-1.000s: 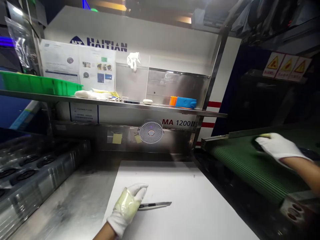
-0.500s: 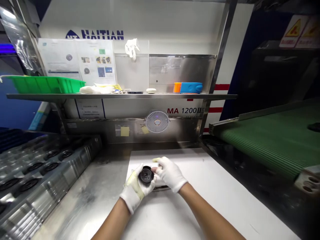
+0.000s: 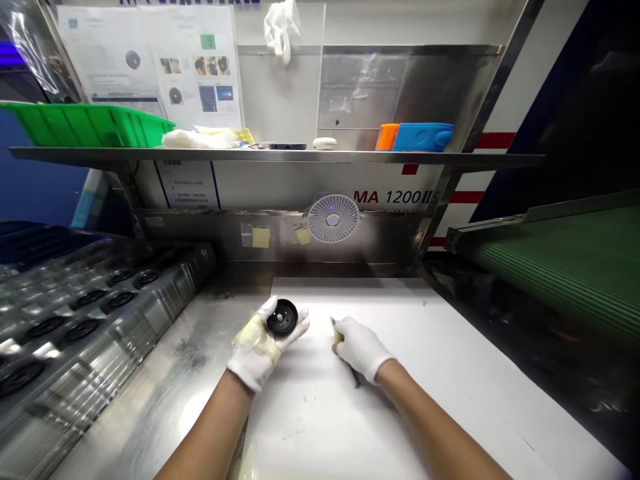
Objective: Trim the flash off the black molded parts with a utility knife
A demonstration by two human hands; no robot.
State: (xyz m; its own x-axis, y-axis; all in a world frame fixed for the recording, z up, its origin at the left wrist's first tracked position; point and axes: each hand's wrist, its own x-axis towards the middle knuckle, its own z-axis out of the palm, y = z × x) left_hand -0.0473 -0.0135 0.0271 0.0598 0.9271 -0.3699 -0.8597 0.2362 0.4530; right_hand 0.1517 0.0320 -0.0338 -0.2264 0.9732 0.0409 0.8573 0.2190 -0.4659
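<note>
My left hand (image 3: 257,347), in a white glove with yellowish patches, holds a black round plastic part (image 3: 283,318). The part is a shallow disc with a raised rim and a pale centre, tilted towards me between thumb and fingers. To its right, my gloved right hand (image 3: 361,348) is closed over a slim tool (image 3: 333,323) just above the white sheet (image 3: 340,427). A thin pointed tip shows past the fingers and a dark end below the palm; the rest is covered, so its exact kind is unclear. The two hands are apart.
Clear plastic trays (image 3: 165,280) with several black discs stand at left. A shelf (image 3: 280,157) at the back carries a green bin (image 3: 90,125) and a blue-and-orange object (image 3: 420,137). A small fan (image 3: 333,219) sits below it. A green conveyor (image 3: 560,260) runs along the right.
My right hand has moved right, away from the part, and closed on the slim tool that was lying on the sheet. My left hand shifted slightly left with the part. The view tilted downward.
</note>
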